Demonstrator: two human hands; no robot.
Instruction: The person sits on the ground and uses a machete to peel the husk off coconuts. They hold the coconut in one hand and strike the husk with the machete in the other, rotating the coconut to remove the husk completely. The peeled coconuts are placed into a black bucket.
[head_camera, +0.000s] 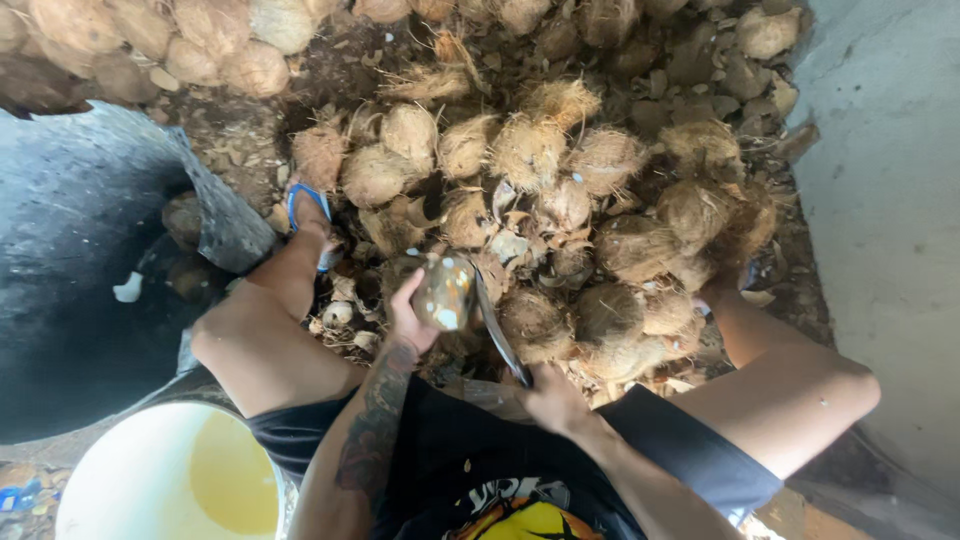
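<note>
The left hand (408, 318) wraps its grip around a smooth, brownish peeled coconut (444, 293), fingers curled tightly behind the shell, holding it up between the knees above the heap of fibrous brown husked coconuts (560, 200). The right hand (553, 398) is clamped on the handle of a long dark-bladed knife (497, 330), whose blade lies against the coconut's right side. A white plastic bucket (120, 470) stands near the left thigh.

Coconut (443, 293), seemingly peeled, against blade (497, 330)
</note>
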